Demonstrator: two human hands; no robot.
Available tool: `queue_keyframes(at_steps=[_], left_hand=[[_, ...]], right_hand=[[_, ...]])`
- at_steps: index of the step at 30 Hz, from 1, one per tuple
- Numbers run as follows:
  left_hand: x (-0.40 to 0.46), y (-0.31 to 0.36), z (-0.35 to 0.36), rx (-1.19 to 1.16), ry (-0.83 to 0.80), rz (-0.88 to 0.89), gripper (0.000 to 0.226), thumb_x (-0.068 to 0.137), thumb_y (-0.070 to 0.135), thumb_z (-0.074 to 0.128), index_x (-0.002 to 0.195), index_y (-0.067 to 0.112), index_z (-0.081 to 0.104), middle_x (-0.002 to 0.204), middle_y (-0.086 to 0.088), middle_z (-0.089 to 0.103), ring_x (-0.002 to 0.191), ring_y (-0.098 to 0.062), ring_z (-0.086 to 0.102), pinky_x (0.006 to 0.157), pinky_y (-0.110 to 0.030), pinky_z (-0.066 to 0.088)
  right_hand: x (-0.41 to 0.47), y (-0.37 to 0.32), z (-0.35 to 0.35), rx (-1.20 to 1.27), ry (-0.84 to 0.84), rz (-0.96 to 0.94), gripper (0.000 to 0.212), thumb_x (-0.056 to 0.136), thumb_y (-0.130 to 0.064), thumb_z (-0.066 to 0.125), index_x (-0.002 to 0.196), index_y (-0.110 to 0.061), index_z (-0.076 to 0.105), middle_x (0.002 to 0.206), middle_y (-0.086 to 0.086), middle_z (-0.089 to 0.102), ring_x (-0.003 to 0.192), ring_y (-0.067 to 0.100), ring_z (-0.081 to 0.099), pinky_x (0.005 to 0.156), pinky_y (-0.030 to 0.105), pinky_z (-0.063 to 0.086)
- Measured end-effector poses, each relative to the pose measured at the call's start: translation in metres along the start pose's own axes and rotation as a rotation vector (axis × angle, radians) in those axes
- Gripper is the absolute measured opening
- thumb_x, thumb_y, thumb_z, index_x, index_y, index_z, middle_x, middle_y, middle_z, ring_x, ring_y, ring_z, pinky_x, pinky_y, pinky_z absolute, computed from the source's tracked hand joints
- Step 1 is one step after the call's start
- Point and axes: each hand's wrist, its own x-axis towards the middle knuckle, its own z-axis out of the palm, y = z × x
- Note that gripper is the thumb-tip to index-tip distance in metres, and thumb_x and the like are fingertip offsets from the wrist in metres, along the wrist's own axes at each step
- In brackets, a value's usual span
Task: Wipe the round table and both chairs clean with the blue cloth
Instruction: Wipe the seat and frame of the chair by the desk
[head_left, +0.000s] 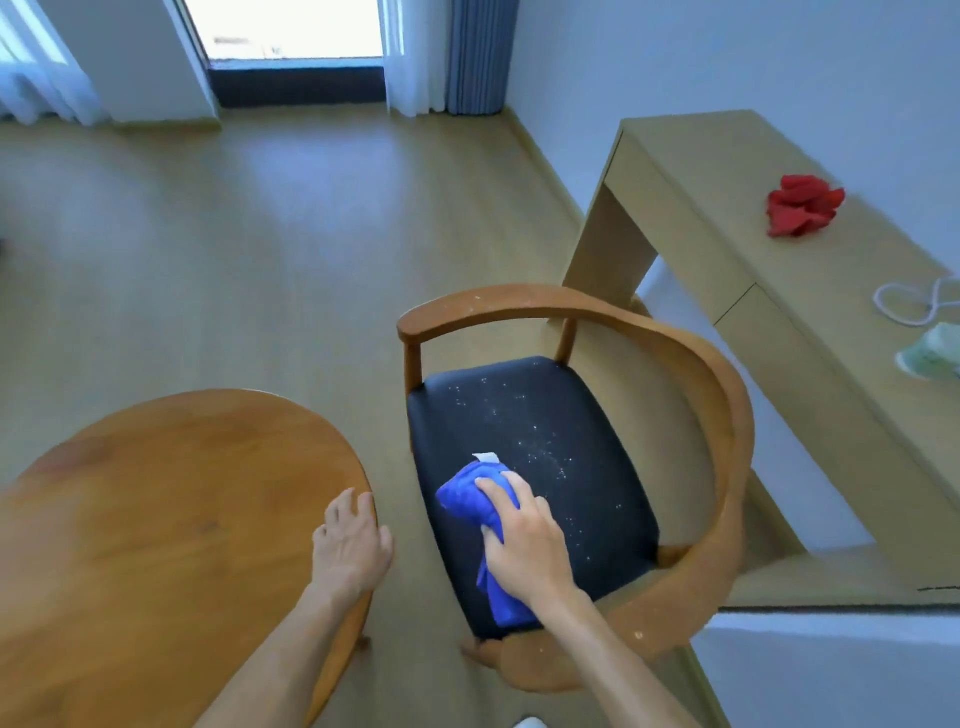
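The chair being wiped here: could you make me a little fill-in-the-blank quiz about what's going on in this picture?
1. The right hand presses a ____ cloth onto the chair's black seat.
2. The left hand rests on the edge of the round ____.
3. The seat beyond the cloth is sprinkled with white ____.
4. On the desk by the wall lies a crumpled ____ rag.

Missing words: blue; table; specks; red

A long light wooden desk (727, 208) stands against the white wall. On it lie a crumpled red cloth (802, 205), a looped white cord (906, 306) and, at the edge, what may be a pale green cloth (932, 356). Grey-blue curtains (475, 52) hang beside the window.
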Motion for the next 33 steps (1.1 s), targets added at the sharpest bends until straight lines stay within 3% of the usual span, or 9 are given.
queue_keyframes(at_steps=[7,12,16,23,29,33], left_hand=[[0.012,0.072,0.009,-0.035,0.033,-0.007,0.051,0.095,0.030,0.037,0.143,0.015,0.026,0.156,-0.008,0.018,0.144,-0.024,0.014,0.113,-0.040,0.023],[0.040,0.091,0.016,-0.057,0.021,-0.024,0.052,0.095,0.030,0.036,0.143,0.014,0.025,0.156,-0.009,0.018,0.144,-0.025,0.015,0.114,-0.040,0.023],[0.077,0.100,0.023,-0.041,0.047,-0.014,0.053,0.095,0.032,0.035,0.145,0.015,0.024,0.156,-0.009,0.019,0.143,-0.025,0.017,0.114,-0.041,0.023],[0.127,0.118,0.044,-0.009,-0.010,-0.037,0.060,0.097,0.036,0.030,0.151,0.016,0.011,0.160,-0.007,0.006,0.147,-0.025,0.006,0.117,-0.041,0.016],[0.184,0.120,0.096,-0.060,0.049,-0.120,0.062,0.098,0.034,0.029,0.152,0.015,0.006,0.161,-0.007,-0.001,0.147,-0.025,0.001,0.117,-0.037,0.013],[0.215,0.113,0.151,-0.076,0.063,-0.191,0.064,0.099,0.036,0.026,0.152,0.017,-0.003,0.160,-0.008,-0.008,0.148,-0.024,-0.003,0.117,-0.035,0.014]], right_hand=[[0.040,0.067,-0.035,-0.075,0.016,-0.051,0.051,0.093,-0.020,0.048,0.142,-0.030,0.039,0.153,-0.003,0.027,0.099,0.023,0.047,0.088,0.033,0.044],[0.067,0.083,-0.044,-0.086,0.033,-0.112,0.051,0.079,-0.009,0.066,0.128,-0.019,0.058,0.142,0.009,0.047,0.084,0.029,0.054,0.072,0.041,0.051],[0.098,0.094,-0.047,-0.141,0.060,-0.183,0.056,0.061,-0.001,0.079,0.114,-0.016,0.068,0.128,0.013,0.060,0.071,0.029,0.057,0.057,0.039,0.054],[0.161,0.134,-0.032,-0.208,-0.001,-0.216,0.057,0.061,0.001,0.077,0.115,-0.015,0.068,0.130,0.014,0.059,0.074,0.031,0.058,0.058,0.040,0.054],[0.251,0.172,0.004,-0.239,-0.049,-0.356,0.055,0.064,0.004,0.077,0.117,-0.009,0.067,0.132,0.018,0.057,0.077,0.039,0.057,0.063,0.044,0.053],[0.327,0.181,0.048,-0.268,-0.070,-0.472,0.057,0.078,-0.005,0.068,0.132,-0.014,0.056,0.145,0.011,0.044,0.088,0.039,0.053,0.074,0.045,0.049]])
